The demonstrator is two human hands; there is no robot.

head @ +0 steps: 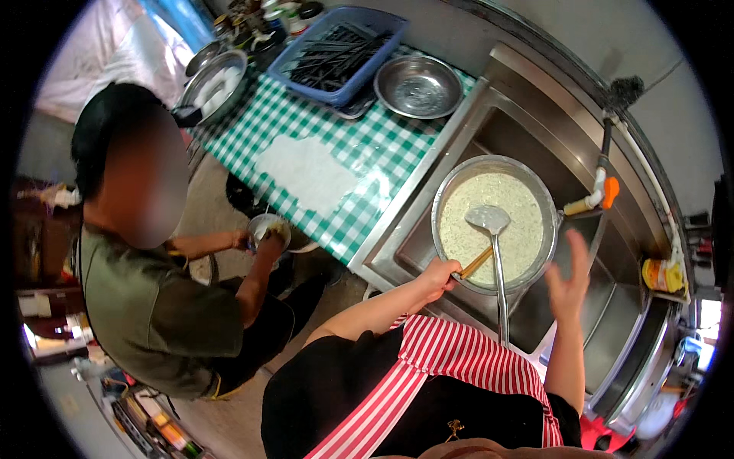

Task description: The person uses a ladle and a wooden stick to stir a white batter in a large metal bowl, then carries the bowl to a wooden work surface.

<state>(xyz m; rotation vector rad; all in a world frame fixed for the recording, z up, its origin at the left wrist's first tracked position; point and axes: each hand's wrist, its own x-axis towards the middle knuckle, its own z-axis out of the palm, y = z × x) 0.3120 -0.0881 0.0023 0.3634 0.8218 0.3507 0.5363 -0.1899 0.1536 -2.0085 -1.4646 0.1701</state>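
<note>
A large round metal pot (551, 229) of pale, speckled batter-like mixture rests over the steel sink. My left hand (438, 279) is closed at the pot's lower left rim, around the ends of wooden chopsticks (477, 262) whose other ends reach into the mixture. Across the pot lies a metal ladle or turner (500, 275), its head coated with the mixture and its handle pointing toward me; neither hand touches it. To the right of the pot my right hand (570, 278) is raised with its fingers apart, holding nothing.
A co-worker (166, 298) at the left handles a small bowl (261, 226). The checkered table (338, 244) bears a white sheet (307, 172), a blue bin (344, 97) of dark strips and a metal bowl (418, 86). A faucet with an orange handle (610, 192) juts over the sink (418, 235).
</note>
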